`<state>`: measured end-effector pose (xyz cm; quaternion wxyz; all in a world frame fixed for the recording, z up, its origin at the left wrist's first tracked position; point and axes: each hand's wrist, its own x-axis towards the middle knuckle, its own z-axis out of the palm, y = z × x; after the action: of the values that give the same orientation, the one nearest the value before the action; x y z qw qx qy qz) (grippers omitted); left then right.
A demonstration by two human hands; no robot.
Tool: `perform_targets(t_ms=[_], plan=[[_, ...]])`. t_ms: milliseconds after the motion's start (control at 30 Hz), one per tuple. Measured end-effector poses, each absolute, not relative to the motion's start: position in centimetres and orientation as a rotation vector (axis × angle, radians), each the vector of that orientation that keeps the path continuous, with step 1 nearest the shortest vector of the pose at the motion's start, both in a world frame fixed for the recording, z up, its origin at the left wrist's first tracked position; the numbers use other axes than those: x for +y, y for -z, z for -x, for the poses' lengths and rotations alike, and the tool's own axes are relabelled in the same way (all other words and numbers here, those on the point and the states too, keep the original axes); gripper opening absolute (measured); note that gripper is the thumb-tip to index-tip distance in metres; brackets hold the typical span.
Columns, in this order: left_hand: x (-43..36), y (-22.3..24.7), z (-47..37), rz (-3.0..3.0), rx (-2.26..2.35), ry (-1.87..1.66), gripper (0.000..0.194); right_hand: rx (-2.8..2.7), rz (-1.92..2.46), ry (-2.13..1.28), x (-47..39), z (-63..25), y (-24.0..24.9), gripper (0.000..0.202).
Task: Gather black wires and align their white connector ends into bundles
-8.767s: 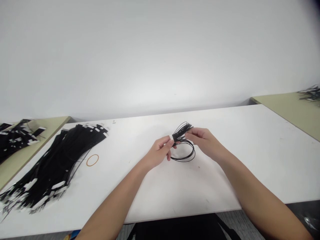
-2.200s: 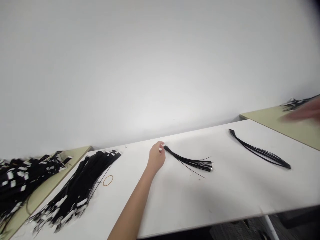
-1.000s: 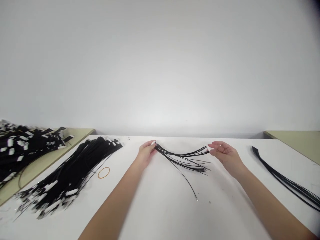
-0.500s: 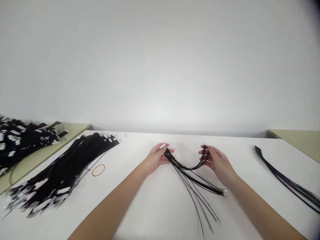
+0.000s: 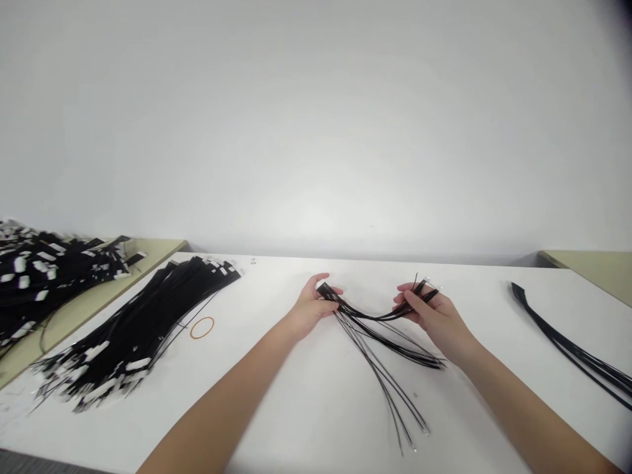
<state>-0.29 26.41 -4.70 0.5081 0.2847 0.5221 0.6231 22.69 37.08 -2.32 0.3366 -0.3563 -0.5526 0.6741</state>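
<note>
A wire harness (image 5: 363,316) of thin black wires stretches between my two hands above the white table. My left hand (image 5: 312,309) grips its connector end, fingers closed around the wires just below it. Farther right, my right hand (image 5: 430,313) pinches some of the wires near their far ends, whose small shiny tips stick up past the fingers. Other wires of the harness hang loose between the hands, fanning down and right toward me with bare metal-looking tips.
On the left of the white table (image 5: 276,421) lies a thick bundle of black wire harnesses (image 5: 153,316) with white connectors, beside a rubber band (image 5: 202,328). Another heap of harnesses (image 5: 54,270) covers a beige table farther left. More black wires (image 5: 557,339) lie at the right.
My right hand has turned, and the wire ends in it now point up and right. The harness's white connector face has tilted mostly out of sight. The whole view has shifted slightly.
</note>
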Motion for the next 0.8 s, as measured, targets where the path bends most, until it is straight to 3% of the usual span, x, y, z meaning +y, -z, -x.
perform_targets(t_ms=[300,600,800], plan=[[25.9,4.2,0.5,-0.743,1.122,-1.347,0.087,-1.279,0.829,-1.765,39.0,-23.4,1.9,0.044],[24.6,2.2,0.4,-0.995,1.104,-0.987,0.117,-1.254,0.846,-1.608,40.8,-24.6,1.9,0.041],[24.0,0.7,0.4,-1.086,1.139,-0.792,0.096,-1.218,0.854,-1.596,41.9,-25.2,2.1,0.039]])
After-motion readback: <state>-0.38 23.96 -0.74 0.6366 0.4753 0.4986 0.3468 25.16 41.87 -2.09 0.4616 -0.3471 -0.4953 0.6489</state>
